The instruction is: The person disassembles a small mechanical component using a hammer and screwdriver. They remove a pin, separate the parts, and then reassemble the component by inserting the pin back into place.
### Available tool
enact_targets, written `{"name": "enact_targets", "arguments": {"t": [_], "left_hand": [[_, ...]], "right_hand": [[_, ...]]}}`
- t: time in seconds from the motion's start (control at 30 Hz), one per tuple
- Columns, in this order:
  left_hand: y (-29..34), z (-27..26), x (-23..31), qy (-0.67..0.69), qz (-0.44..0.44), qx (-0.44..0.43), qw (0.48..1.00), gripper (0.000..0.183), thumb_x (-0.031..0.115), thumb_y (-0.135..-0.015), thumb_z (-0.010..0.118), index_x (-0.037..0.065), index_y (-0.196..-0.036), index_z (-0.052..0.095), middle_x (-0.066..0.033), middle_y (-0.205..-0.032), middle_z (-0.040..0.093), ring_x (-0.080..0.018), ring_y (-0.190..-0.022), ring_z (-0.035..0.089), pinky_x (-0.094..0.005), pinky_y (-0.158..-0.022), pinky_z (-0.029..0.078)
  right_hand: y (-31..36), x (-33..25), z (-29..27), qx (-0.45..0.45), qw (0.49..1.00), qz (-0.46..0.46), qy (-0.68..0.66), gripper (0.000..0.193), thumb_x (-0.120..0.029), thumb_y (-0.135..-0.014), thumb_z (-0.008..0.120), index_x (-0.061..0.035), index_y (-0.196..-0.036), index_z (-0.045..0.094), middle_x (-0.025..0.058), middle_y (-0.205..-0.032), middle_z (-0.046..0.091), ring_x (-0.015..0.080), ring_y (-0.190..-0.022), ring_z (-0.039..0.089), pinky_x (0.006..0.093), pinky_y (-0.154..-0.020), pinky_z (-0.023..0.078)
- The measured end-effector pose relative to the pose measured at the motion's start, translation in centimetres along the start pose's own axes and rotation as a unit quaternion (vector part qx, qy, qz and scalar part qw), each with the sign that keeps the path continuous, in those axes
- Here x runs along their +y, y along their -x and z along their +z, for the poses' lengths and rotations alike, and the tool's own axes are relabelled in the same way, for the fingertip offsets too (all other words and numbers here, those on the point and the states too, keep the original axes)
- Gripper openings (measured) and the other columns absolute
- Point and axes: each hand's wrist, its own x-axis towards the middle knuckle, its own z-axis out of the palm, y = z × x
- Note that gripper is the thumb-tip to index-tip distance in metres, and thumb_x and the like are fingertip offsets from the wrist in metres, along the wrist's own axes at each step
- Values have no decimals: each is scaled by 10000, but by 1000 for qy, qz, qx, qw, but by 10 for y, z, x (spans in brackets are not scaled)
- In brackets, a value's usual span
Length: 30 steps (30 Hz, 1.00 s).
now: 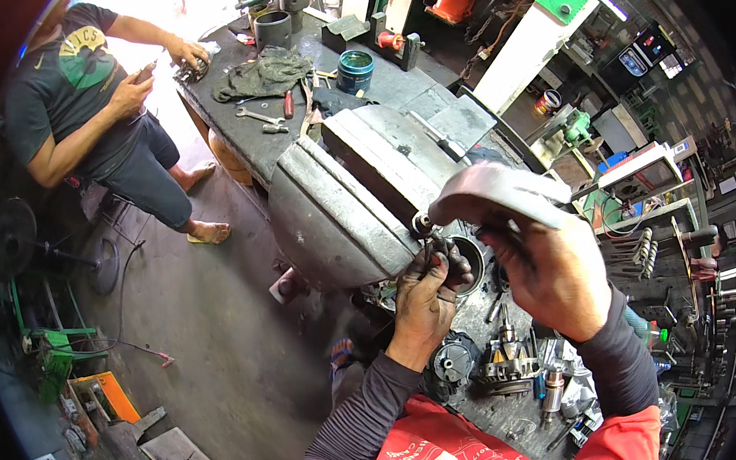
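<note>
Head view, workshop: the person's left hand (425,299), blackened with grease, has its grip closed around a small dark metal part (431,244) held against the jaws of a large grey bench vise (357,205) at the near end of the bench (391,81); the part sits just under the vise's front face, beside a short brass-tipped stub (422,222); whether the vise actually clamps it cannot be told, since the fingers cover the contact; the right hand (553,280) is clamped on the handle of a tool whose broad pale grey head (496,192) is raised just above and to the right of the part; its exact kind is unclear

Handling, as a judgement: the part looks like stiff, dense steel, small for its weight and oily, so likely slippery; a hold on its sides with fingertips kept clear of the struck end seems safest; the grey-headed tool appears heavy at the head and is best held well down the handle

On the near right part of the bench lie a ribbed rotor-like assembly (506,362), a round black housing (453,360) and a dark ring (474,260); toward the far end are a crumpled green rag (265,74), a spanner (257,116) and a blue tin (355,68); a second person (90,105) stands at the far left corner, hands on a small item
</note>
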Motion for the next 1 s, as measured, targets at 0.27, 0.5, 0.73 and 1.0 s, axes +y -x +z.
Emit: {"name": "enact_targets", "arguments": {"t": [0.27, 0.5, 0.73, 1.0], "left_hand": [[0, 2, 0, -8, 12, 42, 999, 83, 54, -1033, 612, 58, -1094, 669, -89, -1057, 691, -234, -950, 693, -390, -847, 601], [-2, 4, 0, -4, 19, 5, 1000, 100, 58, -1039, 611, 64, -1118, 673, -77, -1044, 694, -222, -926, 695, -387, -831, 600], [-1, -2, 4, -16, -1, -26, 1000, 190, 69, -1035, 618, 72, -1220, 660, -72, -1204, 669, -221, -1070, 660, -357, -906, 561], [-1, -6, 1, -14, 6, 16, 1000, 114, 68, -1041, 605, 50, -1119, 686, -100, -1036, 701, -252, -937, 684, -376, -846, 591]], "right_hand": [[-1, -8, 16, -3, 1000, 13, 7, 345, -46, -922, 688, -65, -1265, 657, 200, -1108, 731, 407, -874, 734, 428, -758, 599], [1, 0, 12, 150, 987, 5, -54, 274, -34, -901, 736, -5, -1167, 675, 192, -1040, 738, 387, -840, 731, 432, -744, 581], [-2, -11, 11, 18, 1000, 4, 16, 369, -1, -905, 699, -38, -1269, 655, 187, -1124, 725, 386, -1027, 704, 421, -897, 557], [-3, -17, 4, 151, 988, -5, -37, 293, -27, -936, 697, 4, -1226, 679, 185, -1037, 733, 342, -878, 715, 392, -817, 560]]}}
